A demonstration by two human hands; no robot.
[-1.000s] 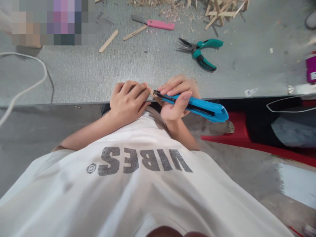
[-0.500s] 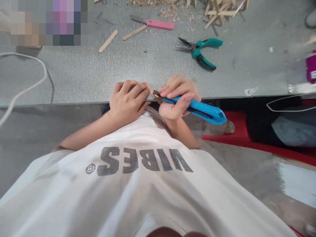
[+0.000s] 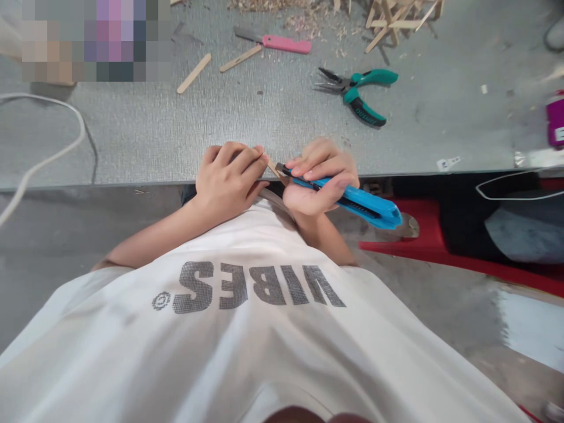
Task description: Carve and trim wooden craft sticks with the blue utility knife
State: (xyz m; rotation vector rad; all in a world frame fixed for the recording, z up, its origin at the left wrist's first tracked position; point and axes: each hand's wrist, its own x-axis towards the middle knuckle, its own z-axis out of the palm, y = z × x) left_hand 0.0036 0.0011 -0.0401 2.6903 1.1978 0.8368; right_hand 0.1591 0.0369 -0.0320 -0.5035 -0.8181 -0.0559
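Note:
At the table's front edge, my left hand (image 3: 231,176) is closed on a thin wooden craft stick (image 3: 274,169), most of which its fingers hide. My right hand (image 3: 324,176) grips a blue utility knife (image 3: 368,205) with its fingers wrapped round the handle. The short dark blade end of the knife lies against the visible part of the stick, between the two hands. The handle points away to the lower right.
Green-handled pliers (image 3: 352,91) lie open on the grey table (image 3: 145,129). Beyond are a pink folding knife (image 3: 286,44), loose craft sticks (image 3: 194,73), wood shavings and a stick structure (image 3: 392,20). A white cable (image 3: 53,150) runs at left; a red chair (image 3: 423,229) stands below right.
My right hand and the utility knife have shifted slightly, the blade end a little to the right and the handle's rear end slightly lower. My left hand stays almost still.

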